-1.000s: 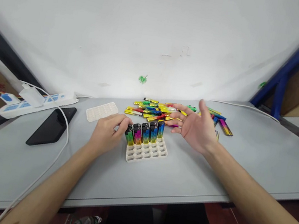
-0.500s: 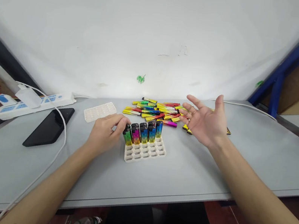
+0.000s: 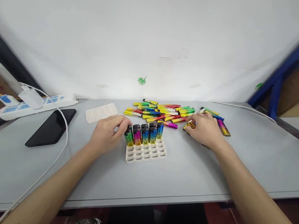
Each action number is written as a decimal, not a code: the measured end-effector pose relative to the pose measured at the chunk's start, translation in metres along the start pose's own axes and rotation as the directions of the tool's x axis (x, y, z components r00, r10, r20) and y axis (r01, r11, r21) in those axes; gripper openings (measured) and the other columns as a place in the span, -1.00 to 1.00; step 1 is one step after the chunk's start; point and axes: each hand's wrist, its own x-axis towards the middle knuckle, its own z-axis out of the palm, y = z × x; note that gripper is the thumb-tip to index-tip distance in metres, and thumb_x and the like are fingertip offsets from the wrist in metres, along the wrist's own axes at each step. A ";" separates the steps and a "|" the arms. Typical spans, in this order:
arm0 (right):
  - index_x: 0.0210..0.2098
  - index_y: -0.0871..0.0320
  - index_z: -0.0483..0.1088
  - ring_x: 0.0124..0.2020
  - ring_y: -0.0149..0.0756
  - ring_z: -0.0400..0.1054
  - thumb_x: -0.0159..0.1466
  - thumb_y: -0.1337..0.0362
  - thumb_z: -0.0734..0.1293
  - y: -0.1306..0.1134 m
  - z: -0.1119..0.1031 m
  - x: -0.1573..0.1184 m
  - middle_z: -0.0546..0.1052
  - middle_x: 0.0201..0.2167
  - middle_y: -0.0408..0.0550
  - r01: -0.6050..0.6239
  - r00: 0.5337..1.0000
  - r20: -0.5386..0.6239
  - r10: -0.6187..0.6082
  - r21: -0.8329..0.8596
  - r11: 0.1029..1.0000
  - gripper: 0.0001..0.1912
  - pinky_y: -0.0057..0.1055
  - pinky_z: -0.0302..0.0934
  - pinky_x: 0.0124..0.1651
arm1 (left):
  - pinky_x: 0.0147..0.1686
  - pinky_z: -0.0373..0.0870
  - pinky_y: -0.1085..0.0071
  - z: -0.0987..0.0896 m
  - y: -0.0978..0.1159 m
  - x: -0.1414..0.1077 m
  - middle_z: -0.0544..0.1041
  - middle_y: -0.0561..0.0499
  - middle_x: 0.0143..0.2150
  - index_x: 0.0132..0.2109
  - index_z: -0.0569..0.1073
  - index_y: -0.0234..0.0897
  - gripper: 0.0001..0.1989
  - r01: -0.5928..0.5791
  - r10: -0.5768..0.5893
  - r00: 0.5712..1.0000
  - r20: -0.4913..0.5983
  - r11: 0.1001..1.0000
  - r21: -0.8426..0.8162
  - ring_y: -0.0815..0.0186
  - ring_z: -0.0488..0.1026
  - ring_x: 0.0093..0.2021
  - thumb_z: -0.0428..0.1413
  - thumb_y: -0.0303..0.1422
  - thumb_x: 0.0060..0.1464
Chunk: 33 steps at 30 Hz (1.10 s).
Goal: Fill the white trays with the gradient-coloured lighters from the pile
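Observation:
A white tray with slots (image 3: 144, 156) stands on the grey table. Several upright lighters (image 3: 145, 135) with shiny two-tone bodies and black tops fill its far rows; the near slots are bare. My left hand (image 3: 108, 131) is closed at the tray's left end, thumb and finger at the top of a corner lighter (image 3: 129, 139); its other fingertips are partly hidden. My right hand (image 3: 206, 129) reaches down with fingers curled round a gold lighter (image 3: 189, 125) on the table, right of the tray. Further lighters (image 3: 223, 127) lie beside and behind that hand.
A loose pile of lighters (image 3: 161, 112) lies behind the tray, near the wall. To the left are a second white slotted tray (image 3: 101, 112), a black phone (image 3: 50, 128) and a power strip (image 3: 62, 99). A white cable (image 3: 59, 150) runs across the table's left side.
My right hand was raised and spread open; it has come down onto the lighters at the right and its fingers have curled. My left hand stays at the tray's corner.

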 end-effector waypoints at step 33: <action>-0.31 0.18 0.41 -0.67 -0.50 0.14 0.12 0.36 0.30 -0.039 -0.013 -0.007 0.33 -0.50 -0.18 -0.410 0.912 0.409 0.031 0.910 0.067 -0.87 -0.43 0.06 -0.59 | -0.43 0.25 0.54 0.000 0.003 0.002 0.54 0.12 -0.44 -0.28 0.55 -0.27 -0.67 0.006 -0.006 1.000 -0.021 1.000 -0.022 0.45 0.42 -0.45 -0.09 -0.36 0.28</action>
